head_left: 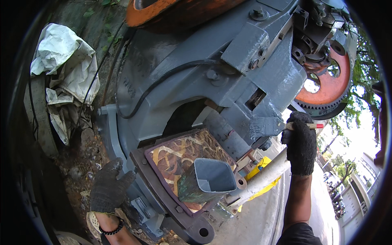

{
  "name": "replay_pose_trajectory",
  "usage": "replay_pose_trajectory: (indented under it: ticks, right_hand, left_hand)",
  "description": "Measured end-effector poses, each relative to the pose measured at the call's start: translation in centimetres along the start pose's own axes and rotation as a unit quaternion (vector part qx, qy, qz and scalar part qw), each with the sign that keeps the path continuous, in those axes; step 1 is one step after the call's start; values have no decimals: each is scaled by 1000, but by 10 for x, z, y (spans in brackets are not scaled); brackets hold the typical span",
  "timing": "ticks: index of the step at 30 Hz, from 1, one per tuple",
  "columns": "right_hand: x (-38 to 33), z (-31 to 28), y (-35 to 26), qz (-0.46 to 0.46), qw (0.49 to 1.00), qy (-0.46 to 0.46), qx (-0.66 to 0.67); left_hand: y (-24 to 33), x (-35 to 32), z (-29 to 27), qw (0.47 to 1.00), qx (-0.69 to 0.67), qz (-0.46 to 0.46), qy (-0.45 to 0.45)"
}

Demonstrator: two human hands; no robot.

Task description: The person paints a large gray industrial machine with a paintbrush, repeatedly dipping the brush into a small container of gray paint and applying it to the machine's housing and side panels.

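My right hand point(300, 143), in a black knit glove, grips a paintbrush point(265, 126) by its light handle with a red tip. The grey-coated bristles lie against or just in front of the grey machine body point(188, 77), below its square slot; contact is hard to tell. Low on the left, my left hand point(109, 187), also in a black glove, has its fingers apart and holds nothing; it hovers near the machine's base. A square container point(208, 179) with grey paint inside stands on a brown patterned board point(179, 151) on the machine's table.
An orange toothed wheel point(326, 81) sits at the upper right, and an orange rim point(163, 16) at the top. A black cable point(149, 92) curves across the machine. Crumpled white sheeting point(69, 69) lies at the left. Beside the table are a pale pole point(261, 179) and yellow material point(261, 165).
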State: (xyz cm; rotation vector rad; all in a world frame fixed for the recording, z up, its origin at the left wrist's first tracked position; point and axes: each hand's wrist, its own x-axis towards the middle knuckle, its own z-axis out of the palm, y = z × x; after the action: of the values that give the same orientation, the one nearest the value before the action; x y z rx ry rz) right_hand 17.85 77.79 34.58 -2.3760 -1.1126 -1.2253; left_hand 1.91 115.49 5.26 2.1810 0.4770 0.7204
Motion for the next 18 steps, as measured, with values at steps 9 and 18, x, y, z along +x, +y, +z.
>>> replay_pose_trajectory:
  ticks: [9,18]
  right_hand:
    - [-21,19,-4,32,990,61,126]
    - [-3,11,-44,-160,978,26,-134]
  left_hand:
    - [10,7,3,997,-17,-59,-37]
    - [16,16,-1,993,-42,-95,-51]
